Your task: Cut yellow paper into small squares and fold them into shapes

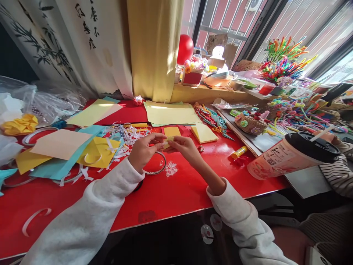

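Both of my hands meet over the middle of the red table (176, 193), pinching a small piece of yellow paper (168, 140). My left hand (146, 149) has its thumb and fingers closed on the paper's left side. From the right, my right hand (185, 146) pinches the other side, its fingertips close to the left ones. Just beyond them lies a yellow-orange paper square (171, 131) on red paper. A stack of pale yellow square sheets (204, 133) sits to the right. Below the hands are a roll of tape (164, 162) and a little pile of white scraps (171, 169).
Coloured sheets (62, 143) and shredded paper strips (132, 134) cover the left side. Scissors (217, 119) lie behind at right, a glue stick (239, 152) nearer. A large drink cup (286, 154) stands at the right edge, beside another person's striped sleeve (338, 173).
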A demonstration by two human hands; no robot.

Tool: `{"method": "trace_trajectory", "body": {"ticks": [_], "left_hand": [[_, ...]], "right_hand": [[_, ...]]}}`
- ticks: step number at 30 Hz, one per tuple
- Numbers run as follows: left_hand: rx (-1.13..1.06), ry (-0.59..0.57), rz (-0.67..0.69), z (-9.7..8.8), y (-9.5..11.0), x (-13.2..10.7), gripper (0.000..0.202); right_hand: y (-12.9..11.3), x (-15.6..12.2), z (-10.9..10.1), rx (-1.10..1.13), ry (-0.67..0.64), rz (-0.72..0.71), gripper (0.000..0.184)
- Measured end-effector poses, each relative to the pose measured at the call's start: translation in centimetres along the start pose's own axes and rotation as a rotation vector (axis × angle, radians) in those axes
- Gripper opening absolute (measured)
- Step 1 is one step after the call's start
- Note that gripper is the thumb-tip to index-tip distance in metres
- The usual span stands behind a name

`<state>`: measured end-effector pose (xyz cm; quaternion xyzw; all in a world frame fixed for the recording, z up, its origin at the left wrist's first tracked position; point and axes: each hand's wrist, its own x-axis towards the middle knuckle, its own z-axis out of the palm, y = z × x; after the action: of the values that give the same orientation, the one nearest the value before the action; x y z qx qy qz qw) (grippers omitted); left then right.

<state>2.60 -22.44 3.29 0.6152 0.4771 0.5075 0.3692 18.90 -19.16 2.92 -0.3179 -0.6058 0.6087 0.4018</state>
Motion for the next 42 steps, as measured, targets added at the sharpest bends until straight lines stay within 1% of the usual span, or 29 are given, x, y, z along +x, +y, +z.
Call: {"method": "trace_trajectory", "body": {"ticks": [3,6,12,15,18,24,28,31,33,34,38,42], "left_hand": [[0.045,-0.005,0.032,0.0,-0.1,0.0,0.027],[0.061,-0.007,0.033,0.1,-0.2,0.0,0.029],[0.133,0.036,0.116,0.2,-0.2,-0.1,0.028],[0.147,0.047,0.133,0.2,-0.5,0.1,0.029],[0.147,0.043,0.129,0.2,-0.8,0.2,0.029],[0.164,0.066,0.117,0.4,-0.8,0.3,0.027],[0.174,0.061,0.111,0.3,-1.0,0.4,0.027],[0.119,0.039,0.067,0.2,-1.1,0.5,0.030],[0.040,0.029,0.015,0.1,-0.9,0.5,0.032],[-0.013,0.024,-0.013,0.1,-0.8,0.4,0.033],[-0.253,0.036,-0.120,0.0,-0.3,0.3,0.031],[-0.394,0.059,-0.226,-0.2,0.1,0.2,0.033]], "right_hand": [[0.0,-0.1,0.2,0.004,-0.006,0.000,0.030],[0.0,-0.2,0.3,0.002,-0.034,-0.003,0.029],[0.2,-0.2,0.2,0.014,-0.051,-0.007,0.024],[0.2,-0.2,0.3,0.020,-0.062,0.007,0.024],[0.2,-0.2,0.4,0.026,-0.055,0.024,0.025],[0.5,0.0,0.4,0.028,-0.065,0.004,0.025],[0.5,0.0,0.3,0.006,-0.067,0.011,0.024],[0.3,-0.1,0.2,-0.005,-0.154,0.009,0.021],[0.3,-0.2,0.2,-0.013,-0.193,-0.007,0.021],[0.4,-0.1,0.2,-0.020,-0.185,-0.018,0.021],[0.7,0.2,0.0,-0.044,-0.088,-0.052,0.023],[0.8,0.4,-0.3,-0.048,-0.021,-0.065,0.031]]}}
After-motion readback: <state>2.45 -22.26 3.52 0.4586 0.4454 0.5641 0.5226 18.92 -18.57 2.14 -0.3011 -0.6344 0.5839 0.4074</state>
